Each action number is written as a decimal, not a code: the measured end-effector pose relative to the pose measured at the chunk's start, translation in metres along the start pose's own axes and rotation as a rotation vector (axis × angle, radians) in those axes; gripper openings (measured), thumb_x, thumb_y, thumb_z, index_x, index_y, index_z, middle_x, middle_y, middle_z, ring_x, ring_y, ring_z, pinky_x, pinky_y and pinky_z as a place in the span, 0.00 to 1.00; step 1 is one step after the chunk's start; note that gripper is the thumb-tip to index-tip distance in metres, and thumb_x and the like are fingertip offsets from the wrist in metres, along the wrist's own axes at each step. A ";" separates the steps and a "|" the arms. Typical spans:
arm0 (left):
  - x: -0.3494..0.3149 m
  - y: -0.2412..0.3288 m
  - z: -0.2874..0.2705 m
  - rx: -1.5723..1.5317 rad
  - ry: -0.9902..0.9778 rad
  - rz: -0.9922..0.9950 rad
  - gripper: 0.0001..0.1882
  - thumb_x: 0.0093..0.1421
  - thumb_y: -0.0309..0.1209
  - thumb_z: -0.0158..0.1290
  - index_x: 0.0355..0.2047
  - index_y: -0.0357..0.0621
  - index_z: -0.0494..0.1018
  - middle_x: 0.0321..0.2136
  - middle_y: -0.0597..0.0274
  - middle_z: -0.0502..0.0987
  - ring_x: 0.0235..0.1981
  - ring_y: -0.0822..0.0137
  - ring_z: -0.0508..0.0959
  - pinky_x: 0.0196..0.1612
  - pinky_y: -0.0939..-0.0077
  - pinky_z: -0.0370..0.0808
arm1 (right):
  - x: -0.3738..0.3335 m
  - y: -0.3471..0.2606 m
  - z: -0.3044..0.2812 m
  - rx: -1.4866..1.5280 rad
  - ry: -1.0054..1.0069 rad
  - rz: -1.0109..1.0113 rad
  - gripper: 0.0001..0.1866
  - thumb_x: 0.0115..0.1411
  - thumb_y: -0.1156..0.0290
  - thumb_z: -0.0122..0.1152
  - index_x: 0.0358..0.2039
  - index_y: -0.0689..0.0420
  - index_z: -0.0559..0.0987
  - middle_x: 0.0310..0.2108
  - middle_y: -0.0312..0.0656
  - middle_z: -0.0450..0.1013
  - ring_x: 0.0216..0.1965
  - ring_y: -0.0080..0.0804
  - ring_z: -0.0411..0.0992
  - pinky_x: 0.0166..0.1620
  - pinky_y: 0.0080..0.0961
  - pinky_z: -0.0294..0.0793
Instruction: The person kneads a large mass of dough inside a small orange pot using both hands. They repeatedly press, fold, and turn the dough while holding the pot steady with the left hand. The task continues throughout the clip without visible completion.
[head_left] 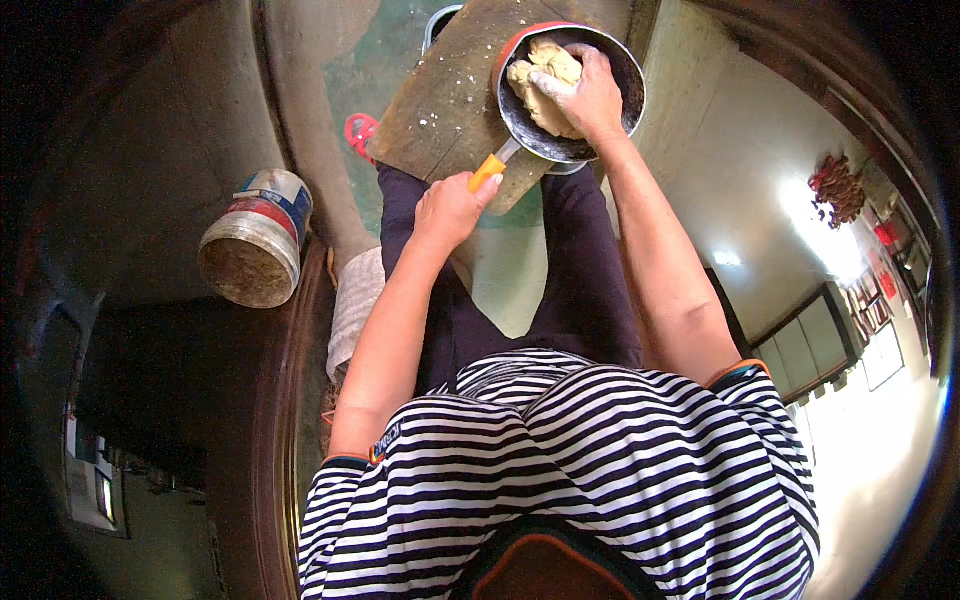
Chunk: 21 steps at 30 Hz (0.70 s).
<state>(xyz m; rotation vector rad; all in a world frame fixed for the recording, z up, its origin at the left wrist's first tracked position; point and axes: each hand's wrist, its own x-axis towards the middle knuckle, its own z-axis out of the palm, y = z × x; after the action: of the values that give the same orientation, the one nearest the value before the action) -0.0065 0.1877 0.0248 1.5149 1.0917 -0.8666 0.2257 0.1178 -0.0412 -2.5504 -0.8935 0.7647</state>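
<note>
A floured wooden board point(440, 105) filled the upper centre of the frame, bearing a pan point(628, 75). The left hand point(450, 208) gripped its orange handle point(487, 171) for steadiness while the right hand point(590, 95), fingers spread, pressed the dough point(540, 75) inside.

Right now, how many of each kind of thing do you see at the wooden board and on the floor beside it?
Pan with orange handle, held by the left hand: 1
Dough lump, under the right hand: 1
Wooden board: 1
Bucket on the floor: 1
Red sandal: 1
Total: 5
</note>
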 end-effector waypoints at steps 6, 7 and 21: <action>0.001 0.000 -0.005 0.056 -0.011 0.010 0.32 0.60 0.62 0.45 0.42 0.46 0.78 0.34 0.42 0.80 0.41 0.43 0.79 0.42 0.52 0.73 | 0.008 -0.007 -0.019 -0.057 -0.260 -0.074 0.44 0.41 0.50 0.73 0.59 0.51 0.69 0.47 0.50 0.72 0.50 0.48 0.70 0.55 0.38 0.70; 0.001 0.001 -0.007 0.065 -0.002 0.012 0.32 0.61 0.62 0.45 0.42 0.45 0.78 0.34 0.42 0.80 0.40 0.43 0.79 0.42 0.51 0.73 | 0.002 -0.014 -0.025 -0.089 -0.295 -0.091 0.44 0.41 0.52 0.73 0.59 0.50 0.68 0.47 0.50 0.71 0.51 0.48 0.70 0.55 0.38 0.70; -0.001 0.005 -0.009 0.078 -0.017 0.009 0.32 0.61 0.62 0.44 0.40 0.44 0.78 0.34 0.42 0.80 0.40 0.42 0.78 0.42 0.50 0.73 | -0.025 -0.040 -0.061 0.069 -0.104 0.226 0.38 0.46 0.50 0.74 0.48 0.65 0.70 0.43 0.52 0.73 0.45 0.43 0.74 0.49 0.33 0.73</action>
<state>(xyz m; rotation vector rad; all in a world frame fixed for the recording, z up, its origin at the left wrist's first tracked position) -0.0027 0.1964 0.0291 1.5735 1.0485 -0.9234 0.2254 0.1236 0.0356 -2.5978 -0.6030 0.9844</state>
